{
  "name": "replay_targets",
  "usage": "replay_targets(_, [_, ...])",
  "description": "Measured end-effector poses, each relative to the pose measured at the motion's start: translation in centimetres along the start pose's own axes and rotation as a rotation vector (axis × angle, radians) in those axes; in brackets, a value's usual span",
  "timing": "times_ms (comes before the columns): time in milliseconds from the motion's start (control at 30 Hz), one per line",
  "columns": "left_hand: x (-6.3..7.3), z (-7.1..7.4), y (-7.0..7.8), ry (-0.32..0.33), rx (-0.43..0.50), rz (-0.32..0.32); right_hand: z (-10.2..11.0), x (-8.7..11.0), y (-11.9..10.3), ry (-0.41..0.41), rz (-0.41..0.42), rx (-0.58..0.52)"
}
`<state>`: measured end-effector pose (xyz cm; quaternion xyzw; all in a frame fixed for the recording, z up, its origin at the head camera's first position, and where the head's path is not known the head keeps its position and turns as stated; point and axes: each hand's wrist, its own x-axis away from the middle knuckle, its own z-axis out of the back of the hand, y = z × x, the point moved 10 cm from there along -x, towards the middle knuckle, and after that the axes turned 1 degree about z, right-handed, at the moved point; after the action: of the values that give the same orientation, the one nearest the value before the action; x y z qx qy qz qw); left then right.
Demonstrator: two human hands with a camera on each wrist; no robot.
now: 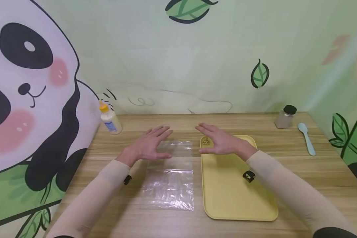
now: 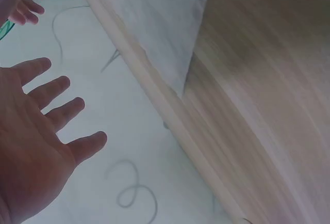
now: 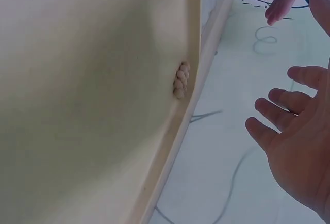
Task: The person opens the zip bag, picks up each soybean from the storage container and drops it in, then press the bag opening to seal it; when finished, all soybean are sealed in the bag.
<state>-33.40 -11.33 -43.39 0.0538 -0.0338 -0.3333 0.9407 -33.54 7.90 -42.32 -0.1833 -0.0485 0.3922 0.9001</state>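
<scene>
Both hands hover palms inward above the table, fingers straight and holding nothing. The left hand is over the upper left part of a clear plastic zip bag that lies flat. My right hand hangs over the far end of a yellow tray. A small cluster of round tan beads or nuts sits in the tray's far left corner, beside the right fingers; the right wrist view shows these pieces heaped against the rim. In the left wrist view the left hand has its fingers spread.
A white glue bottle with a yellow-orange cap stands at the back left. At the back right is a small clear jar with a black lid, and a pale blue spoon lies near it. A painted wall borders the table's back edge.
</scene>
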Motion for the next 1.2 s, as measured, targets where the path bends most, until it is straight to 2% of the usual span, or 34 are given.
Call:
replay_targets(467, [0.5, -1.1, -1.8, -0.010, 0.058, 0.037, -1.9, -1.1, 0.2, -0.022, -0.019, -0.064])
replay_targets(700, [0.8, -1.3, -2.3, -0.007, 0.075, 0.052, -2.1, -1.8, 0.1, 0.018, -0.005, -0.059])
replay_targets(900, [1.1, -2.0, -3.2, -0.027, 0.121, 0.092, -1.9, -2.2, -0.2, 0.071, 0.017, -0.038])
replay_targets(1200, [1.2, -2.8, -4.2, -0.040, 0.167, 0.124, -2.6, -3.2, 0.0, 0.067, -0.021, -0.044])
